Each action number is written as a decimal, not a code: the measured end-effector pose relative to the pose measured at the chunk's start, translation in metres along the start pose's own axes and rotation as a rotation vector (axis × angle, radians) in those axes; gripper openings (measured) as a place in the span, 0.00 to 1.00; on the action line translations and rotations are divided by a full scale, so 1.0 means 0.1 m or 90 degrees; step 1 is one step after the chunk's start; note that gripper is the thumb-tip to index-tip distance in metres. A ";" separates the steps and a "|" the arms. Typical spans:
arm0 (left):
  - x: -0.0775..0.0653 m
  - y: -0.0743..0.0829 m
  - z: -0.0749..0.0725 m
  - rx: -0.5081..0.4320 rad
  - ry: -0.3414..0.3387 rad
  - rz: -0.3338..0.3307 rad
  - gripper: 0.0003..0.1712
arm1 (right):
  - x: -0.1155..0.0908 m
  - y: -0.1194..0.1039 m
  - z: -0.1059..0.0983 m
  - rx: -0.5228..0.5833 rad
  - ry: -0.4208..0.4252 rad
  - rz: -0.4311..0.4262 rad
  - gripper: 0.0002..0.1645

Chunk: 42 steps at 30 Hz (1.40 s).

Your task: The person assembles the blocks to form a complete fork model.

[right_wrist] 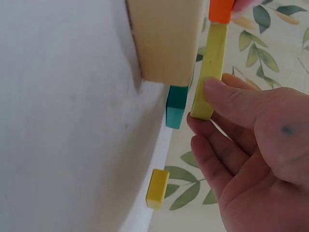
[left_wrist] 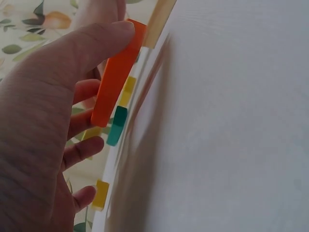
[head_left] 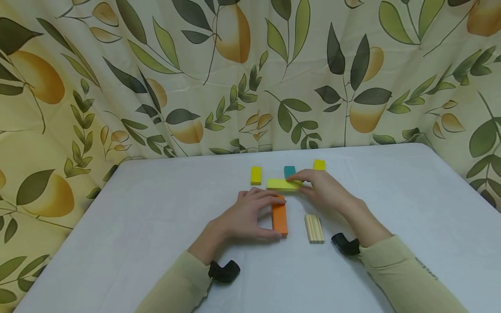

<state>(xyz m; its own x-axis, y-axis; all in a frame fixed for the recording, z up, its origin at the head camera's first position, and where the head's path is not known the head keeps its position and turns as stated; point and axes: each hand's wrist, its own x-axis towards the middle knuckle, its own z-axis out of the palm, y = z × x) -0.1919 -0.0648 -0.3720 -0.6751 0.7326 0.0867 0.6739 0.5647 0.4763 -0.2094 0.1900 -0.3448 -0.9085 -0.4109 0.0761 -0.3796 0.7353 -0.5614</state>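
My left hand (head_left: 250, 213) grips an orange block (head_left: 279, 217) lengthwise, thumb on its near end and fingers at its far end. In the left wrist view the orange block (left_wrist: 116, 72) appears raised off the white tabletop. My right hand (head_left: 322, 189) pinches the right end of a lime-yellow block (head_left: 279, 184) that lies crosswise just beyond the orange one. Seen from the right wrist, the thumb presses on the lime-yellow block (right_wrist: 211, 63), whose far end is close to the orange block (right_wrist: 220, 10); I cannot tell whether they touch.
A ribbed pale wooden piece (head_left: 314, 228) stands on the white table (head_left: 156, 217) between my forearms. Farther back are a yellow block (head_left: 256, 175), a teal block (head_left: 289, 171) and another yellow block (head_left: 319, 165). A fruit-patterned curtain (head_left: 235, 87) hangs behind the table.
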 end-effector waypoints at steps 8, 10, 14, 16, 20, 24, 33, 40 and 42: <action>0.06 0.03 0.02 0.014 -0.007 -0.002 0.41 | 0.03 -0.04 0.02 0.005 -0.014 0.010 0.24; 0.07 0.03 0.04 0.013 -0.012 -0.006 0.41 | 0.03 -0.05 0.03 0.006 -0.015 0.010 0.23; 0.07 0.03 0.09 0.021 -0.032 -0.014 0.40 | 0.03 -0.06 0.05 0.000 -0.021 0.018 0.23; 0.07 0.02 0.10 0.030 -0.039 -0.014 0.40 | 0.03 -0.06 0.06 -0.003 -0.029 0.021 0.23; 0.08 0.02 0.12 0.037 -0.040 -0.010 0.41 | 0.03 -0.06 0.06 -0.008 -0.041 0.020 0.22; 0.08 0.03 0.11 0.045 -0.040 -0.009 0.40 | 0.03 -0.04 0.06 -0.009 -0.041 0.020 0.22; 0.05 0.02 0.14 0.052 -0.040 -0.004 0.40 | 0.01 -0.02 0.11 0.004 -0.056 0.023 0.23; 0.05 0.03 0.14 0.075 -0.031 0.014 0.40 | 0.01 -0.01 0.11 0.006 -0.052 0.028 0.23; 0.04 0.03 0.13 0.087 -0.027 0.019 0.39 | 0.01 -0.01 0.11 0.004 -0.051 0.024 0.23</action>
<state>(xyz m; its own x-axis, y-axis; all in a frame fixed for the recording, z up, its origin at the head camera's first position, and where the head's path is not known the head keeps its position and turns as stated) -0.1885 -0.0550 -0.3819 -0.6424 0.7640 0.0606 0.7304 0.5863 0.3504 -0.2077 0.1828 -0.3531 -0.9054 -0.4245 -0.0116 -0.3436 0.7484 -0.5673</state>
